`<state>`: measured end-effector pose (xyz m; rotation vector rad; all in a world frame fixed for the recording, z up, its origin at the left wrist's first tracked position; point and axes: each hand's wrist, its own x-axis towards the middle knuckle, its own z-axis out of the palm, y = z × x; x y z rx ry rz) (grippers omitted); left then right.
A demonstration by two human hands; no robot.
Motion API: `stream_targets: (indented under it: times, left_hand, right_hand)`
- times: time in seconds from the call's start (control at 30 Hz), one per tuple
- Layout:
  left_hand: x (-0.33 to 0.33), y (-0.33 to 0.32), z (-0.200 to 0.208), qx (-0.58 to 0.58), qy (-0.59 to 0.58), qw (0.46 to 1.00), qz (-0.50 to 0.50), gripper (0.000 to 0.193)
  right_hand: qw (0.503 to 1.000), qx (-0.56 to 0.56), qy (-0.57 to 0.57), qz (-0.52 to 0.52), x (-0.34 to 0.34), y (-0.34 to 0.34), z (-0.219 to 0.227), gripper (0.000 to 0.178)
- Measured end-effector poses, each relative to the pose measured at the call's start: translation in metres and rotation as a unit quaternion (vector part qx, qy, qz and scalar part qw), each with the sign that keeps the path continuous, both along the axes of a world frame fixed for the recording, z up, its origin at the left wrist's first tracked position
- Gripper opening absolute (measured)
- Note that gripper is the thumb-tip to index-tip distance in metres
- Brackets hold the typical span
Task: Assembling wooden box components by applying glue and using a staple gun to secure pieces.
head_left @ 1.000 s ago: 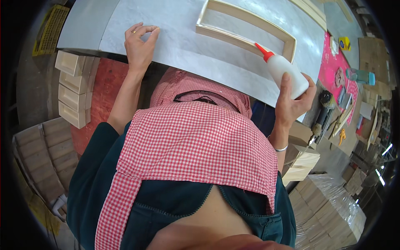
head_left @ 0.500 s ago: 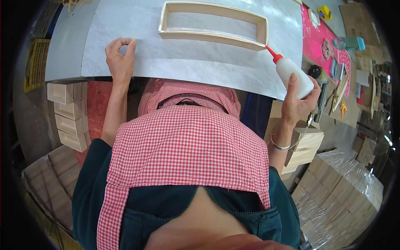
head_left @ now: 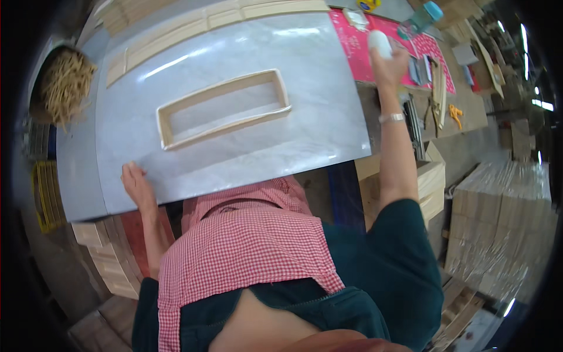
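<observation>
My right hand (head_left: 389, 66) is closed round a white squeeze glue bottle (head_left: 380, 43), above the pink sheet beyond the table's right side. Its red nozzle, seen earlier, does not show now. A long rectangular wooden frame (head_left: 226, 128) stands on the grey table (head_left: 316, 64), slanting up to the right, with neither hand touching it. Near the table's front left edge is my left hand (head_left: 138, 186), slightly blurred. Its fingers are curled in and nothing shows in them.
Thin wooden strips (head_left: 205, 23) line the table's far edge, and a bin of wood offcuts (head_left: 67, 82) is at the far left. On the right lie a pink sheet (head_left: 352, 53), a teal-capped bottle (head_left: 420, 21) and an orange clamp (head_left: 455, 116). Wrapped stacks (head_left: 498, 223) stand lower right.
My right hand has carried the glue bottle away from the frame's corner, farther out over the pink sheet. The view has turned, so the frame appears lower and tilted. My left hand remains near the table edge.
</observation>
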<state>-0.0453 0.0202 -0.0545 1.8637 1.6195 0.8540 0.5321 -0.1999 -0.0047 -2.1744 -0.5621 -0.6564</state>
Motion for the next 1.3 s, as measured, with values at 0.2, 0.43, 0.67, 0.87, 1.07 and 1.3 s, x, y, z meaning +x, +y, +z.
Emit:
stream_targets:
  times: [0.2, 0.43, 0.67, 0.87, 1.07, 1.3]
  left_hand:
    - [0.011, 0.009, 0.005, 0.017, -0.022, 0.999, -0.018, 0.036]
    - [-0.005, 0.037, 0.008, -0.009, 0.001, 1.0, 0.014, 0.039]
    - [0.021, 0.056, 0.028, -0.026, 0.012, 0.998, 0.057, 0.043]
    - [-0.029, 0.107, 0.0, -0.044, 0.031, 0.998, 0.041, 0.045]
    - [-0.031, 0.09, 0.009, -0.029, 0.078, 0.996, -0.029, 0.039]
    - [-0.021, 0.056, 0.016, -0.026, -0.077, 0.995, -0.058, 0.033]
  right_hand:
    - [0.993, -0.114, -0.026, -0.018, 0.108, 0.029, -0.066, 0.056]
    - [0.993, -0.073, 0.096, -0.006, 0.041, -0.025, 0.018, 0.033]
    - [0.919, -0.024, -0.118, -0.376, -0.082, -0.394, -0.009, 0.032]
    - [0.718, -0.176, 0.405, -0.537, -0.241, -0.529, -0.103, 0.07]
    - [0.7, -0.157, 0.488, -0.497, -0.271, -0.522, -0.154, 0.085]
    - [0.735, -0.047, 0.418, -0.532, -0.274, -0.537, -0.148, 0.083]
